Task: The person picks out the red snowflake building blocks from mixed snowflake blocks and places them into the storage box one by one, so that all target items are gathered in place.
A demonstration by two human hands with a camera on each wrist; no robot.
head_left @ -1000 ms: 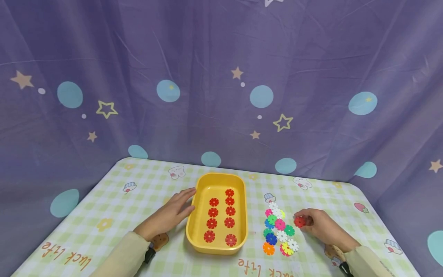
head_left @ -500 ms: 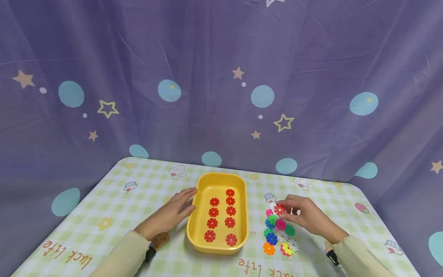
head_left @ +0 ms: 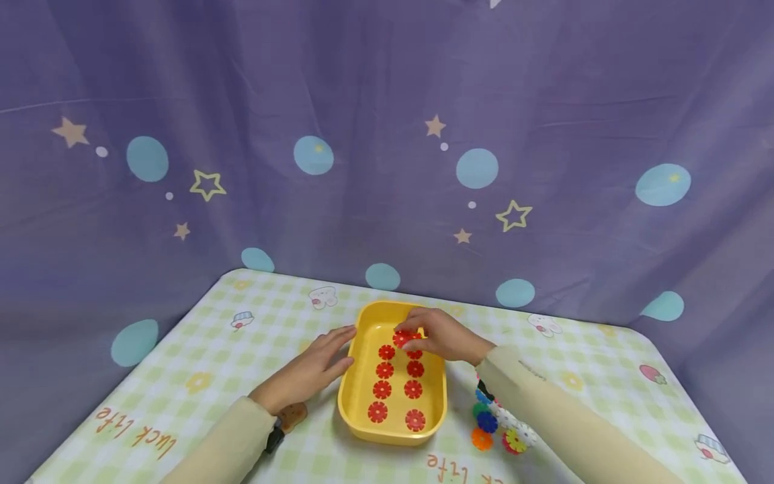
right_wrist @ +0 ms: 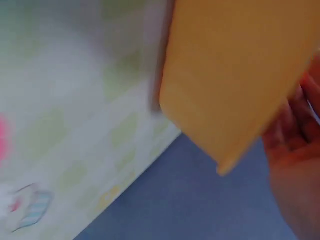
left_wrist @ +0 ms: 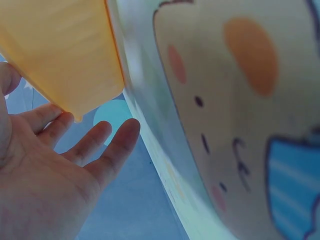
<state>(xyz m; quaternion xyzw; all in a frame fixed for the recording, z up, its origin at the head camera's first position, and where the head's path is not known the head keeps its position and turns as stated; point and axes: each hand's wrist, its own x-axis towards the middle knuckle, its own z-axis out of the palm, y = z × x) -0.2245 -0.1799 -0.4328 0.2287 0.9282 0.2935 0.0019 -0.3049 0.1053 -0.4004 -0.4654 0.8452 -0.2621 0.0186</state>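
Note:
A yellow plastic tray (head_left: 392,438) holds several red snowflake discs (head_left: 382,389), laid flat in two columns. Over its far right part, my right hand (head_left: 444,335) pinches another red snowflake disc (head_left: 400,339) between thumb and fingers, beside the far end of the right column. The left hand (head_left: 305,376) rests its extended fingertips at the tray's left rim. In the left wrist view those fingers (left_wrist: 117,150) spread beside the tray's outer wall (left_wrist: 65,50). The right wrist view is blurred; part of the right hand (right_wrist: 295,150) shows past the tray wall (right_wrist: 235,65).
To the right of the tray lies a loose pile of snowflake discs in mixed colours, including a blue disc (head_left: 487,422) and an orange disc (head_left: 482,439); the right sleeve (head_left: 544,403) covers part of it. A checked tablecloth (head_left: 211,349) meets a purple curtain (head_left: 363,202) behind.
My right hand has carried the red snowflake disc left from beside the pile, across it and over the tray. The left hand has kept its place at the rim. The head view has shifted slightly.

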